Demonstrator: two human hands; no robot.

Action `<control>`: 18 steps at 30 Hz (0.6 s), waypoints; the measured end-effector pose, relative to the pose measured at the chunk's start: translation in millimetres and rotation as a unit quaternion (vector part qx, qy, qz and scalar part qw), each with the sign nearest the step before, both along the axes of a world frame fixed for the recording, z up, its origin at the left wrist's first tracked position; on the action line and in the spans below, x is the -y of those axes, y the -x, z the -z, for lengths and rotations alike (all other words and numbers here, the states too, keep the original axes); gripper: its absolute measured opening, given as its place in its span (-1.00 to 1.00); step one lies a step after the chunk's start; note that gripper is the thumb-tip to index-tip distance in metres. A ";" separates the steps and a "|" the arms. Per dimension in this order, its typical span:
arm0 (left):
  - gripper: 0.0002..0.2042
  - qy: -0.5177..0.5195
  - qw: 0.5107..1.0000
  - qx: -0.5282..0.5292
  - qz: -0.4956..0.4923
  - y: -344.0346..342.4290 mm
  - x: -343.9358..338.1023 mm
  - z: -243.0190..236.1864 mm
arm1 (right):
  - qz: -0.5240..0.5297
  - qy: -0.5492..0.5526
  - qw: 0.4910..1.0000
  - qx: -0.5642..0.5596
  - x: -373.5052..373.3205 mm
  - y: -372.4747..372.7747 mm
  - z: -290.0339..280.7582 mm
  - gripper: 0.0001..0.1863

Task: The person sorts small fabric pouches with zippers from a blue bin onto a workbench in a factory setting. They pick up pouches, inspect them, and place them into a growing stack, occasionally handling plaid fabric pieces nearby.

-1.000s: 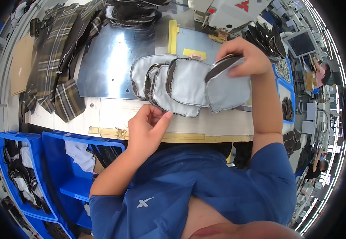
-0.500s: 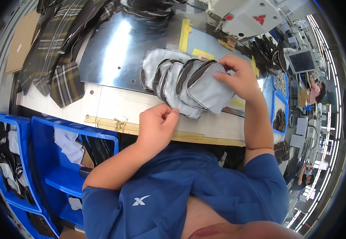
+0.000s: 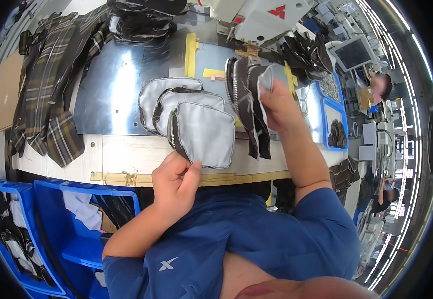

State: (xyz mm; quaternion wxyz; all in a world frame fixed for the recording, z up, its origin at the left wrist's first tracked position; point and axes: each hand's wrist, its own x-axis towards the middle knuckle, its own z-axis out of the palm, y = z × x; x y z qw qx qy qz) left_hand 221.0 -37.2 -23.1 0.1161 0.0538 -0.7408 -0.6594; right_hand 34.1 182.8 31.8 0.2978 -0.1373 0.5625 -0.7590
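Grey-lined fabric pieces with dark zipper edges point(image 3: 206, 134) lie overlapping on the table, several more or less fanned toward the left. My left hand point(image 3: 176, 179) pinches the lower edge of the nearest piece between thumb and fingers. Off the table to the right, my right hand point(image 3: 282, 105) grips a bundle of zippered fabric pieces point(image 3: 249, 99) held upright, their dark sides and metal zipper teeth facing left. Part of that bundle hides my right fingertips.
A white sewing machine point(image 3: 271, 22) stands behind the bundle. Plaid fabric point(image 3: 57, 84) hangs at the left, and dark zippered pieces point(image 3: 141, 22) are stacked at the back. Blue bins point(image 3: 84, 244) sit below the table's left; blue trays point(image 3: 345, 134) adjoin its right end.
My right hand has lifted part of the fanned stack and turned it upright, apart from the pieces left lying. My left hand has shifted onto the nearest piece's lower edge.
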 end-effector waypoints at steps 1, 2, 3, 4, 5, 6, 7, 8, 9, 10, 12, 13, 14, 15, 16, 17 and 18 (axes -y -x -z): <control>-0.75 -0.020 1.000 0.007 0.004 -0.5 -0.8 -0.6 | -0.011 0.004 1.000 0.028 0.8 -1.5 1.6 -0.47; -0.75 -0.039 0.999 0.017 0.007 -2.0 -1.4 -0.9 | -0.023 0.009 0.998 0.058 3.0 -4.0 5.3 -0.45; -0.76 -0.057 0.998 0.027 0.010 -3.5 -1.7 -1.2 | -0.011 0.019 0.996 0.084 6.8 -7.7 9.9 -0.42; -0.78 -0.068 0.996 0.059 0.027 -5.2 0.1 -2.0 | -0.006 -0.004 0.996 0.091 7.2 -9.5 14.4 -0.46; -0.79 -0.079 0.992 0.093 0.044 -8.0 3.5 -3.1 | -0.010 -0.016 0.995 0.099 7.3 -10.1 17.3 -0.47; -0.80 -0.090 0.986 0.127 0.062 -10.4 5.7 -4.0 | -0.015 -0.028 0.994 0.107 7.4 -10.8 19.5 -0.48; -0.80 -0.102 0.988 0.108 0.051 -12.2 4.7 -4.8 | -0.009 -0.036 0.993 0.113 8.2 -12.8 18.9 -0.48; -0.80 -0.113 0.989 0.088 0.042 -13.6 2.4 -5.5 | -0.004 -0.044 0.992 0.120 9.4 -15.5 16.2 -0.49; -0.80 -0.124 0.989 0.069 0.033 -14.8 1.5 -6.1 | 0.002 -0.051 0.991 0.126 10.0 -17.7 15.7 -0.49; -0.81 -0.101 0.993 0.036 0.048 -15.3 3.8 -6.5 | -0.003 -0.038 0.991 0.131 9.7 -19.2 17.9 -0.48; -0.84 -0.058 0.994 -0.034 0.082 -12.0 8.8 -9.4 | -0.010 -0.017 0.990 0.138 5.4 -20.6 19.8 -0.46; -0.87 -0.058 0.992 -0.054 0.099 -10.2 9.9 -12.4 | -0.028 -0.007 0.989 0.142 1.6 -21.9 21.0 -0.44; -0.89 -0.057 0.989 -0.077 0.115 -8.2 10.8 -16.5 | -0.048 0.002 0.988 0.144 -3.4 -22.8 22.1 -0.43; -0.91 -0.056 0.985 -0.099 0.130 -6.1 11.5 -20.9 | -0.068 0.011 0.987 0.146 -8.3 -23.7 23.2 -0.41; -0.93 -0.048 0.981 -0.114 0.146 -4.1 11.9 -26.0 | -0.096 0.014 0.986 0.136 -13.2 -24.3 24.5 -0.40; -0.96 -0.041 0.977 -0.128 0.164 -1.8 12.8 -31.6 | -0.123 0.015 0.984 0.125 -17.4 -25.3 25.1 -0.38; -0.97 -0.034 0.973 -0.142 0.181 0.6 12.7 -34.7 | -0.150 0.016 0.982 0.115 -19.0 -26.8 25.3 -0.37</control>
